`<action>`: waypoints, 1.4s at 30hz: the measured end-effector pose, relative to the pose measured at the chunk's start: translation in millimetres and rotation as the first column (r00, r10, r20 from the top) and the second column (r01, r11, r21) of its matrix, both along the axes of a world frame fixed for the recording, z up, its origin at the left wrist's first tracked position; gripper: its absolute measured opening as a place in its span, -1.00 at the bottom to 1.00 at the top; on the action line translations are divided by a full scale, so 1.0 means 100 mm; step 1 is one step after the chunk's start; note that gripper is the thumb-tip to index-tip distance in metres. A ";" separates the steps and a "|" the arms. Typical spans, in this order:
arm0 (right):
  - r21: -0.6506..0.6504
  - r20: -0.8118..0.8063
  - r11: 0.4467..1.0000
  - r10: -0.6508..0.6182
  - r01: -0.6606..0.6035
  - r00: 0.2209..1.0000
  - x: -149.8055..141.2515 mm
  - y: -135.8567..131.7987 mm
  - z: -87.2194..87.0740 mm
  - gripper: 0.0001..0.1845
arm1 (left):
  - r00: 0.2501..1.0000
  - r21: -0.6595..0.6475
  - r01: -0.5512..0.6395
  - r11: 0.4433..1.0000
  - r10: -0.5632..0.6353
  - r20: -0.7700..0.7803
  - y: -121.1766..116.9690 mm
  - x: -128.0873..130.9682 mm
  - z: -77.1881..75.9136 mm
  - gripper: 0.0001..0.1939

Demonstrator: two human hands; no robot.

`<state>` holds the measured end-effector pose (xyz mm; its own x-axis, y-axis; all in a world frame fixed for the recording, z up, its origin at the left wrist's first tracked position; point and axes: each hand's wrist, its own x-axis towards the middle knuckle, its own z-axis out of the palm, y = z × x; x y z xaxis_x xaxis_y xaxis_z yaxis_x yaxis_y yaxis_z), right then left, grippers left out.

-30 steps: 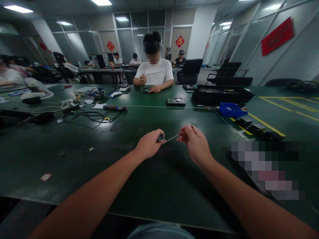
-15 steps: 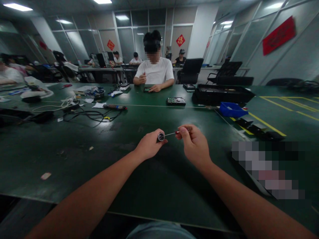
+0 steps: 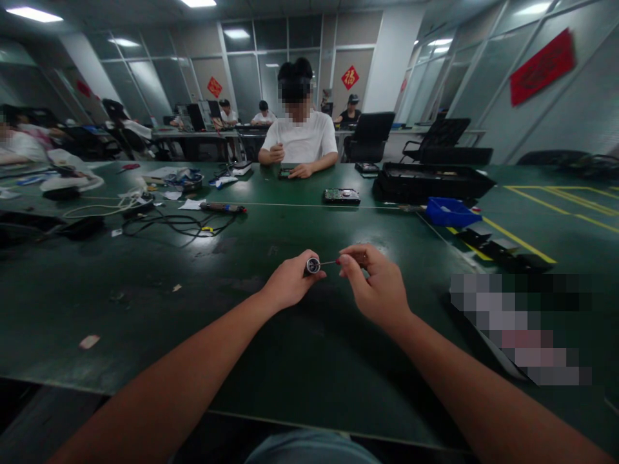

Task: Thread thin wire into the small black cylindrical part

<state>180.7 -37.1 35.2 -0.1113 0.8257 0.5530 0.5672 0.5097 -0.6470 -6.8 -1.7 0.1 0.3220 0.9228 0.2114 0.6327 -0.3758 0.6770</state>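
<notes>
Right hand (image 3: 380, 283) nearer left hand (image 3: 287, 281); thin rod (image 3: 329, 263) now almost level.

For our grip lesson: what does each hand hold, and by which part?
Left hand: a dark cylinder, around its side. Right hand: a thin rod, apparently by its red part.

Green workbench (image 3: 275, 367), scattered parts.
Hard drive (image 3: 341, 195) toward far side; long black casing (image 3: 432, 183) far right, blue plastic bin (image 3: 449, 212) just in front; left: black cable (image 3: 167, 222), white cable (image 3: 126, 207); paper scrap (image 3: 89, 341) near front-left edge.
</notes>
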 end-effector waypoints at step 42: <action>-0.122 -0.235 0.992 -0.046 0.018 0.971 -0.03 0.09 -0.02 -0.69 | 0.995 0.054 -0.102 0.993 0.102 0.001 0.02 0.02 0.01 -0.85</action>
<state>177.9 -28.4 32.7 0.0389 0.8877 0.4588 0.4049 0.4058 -0.8194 -5.2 0.3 1.3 0.2273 0.9383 0.2608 0.6711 -0.3450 0.6562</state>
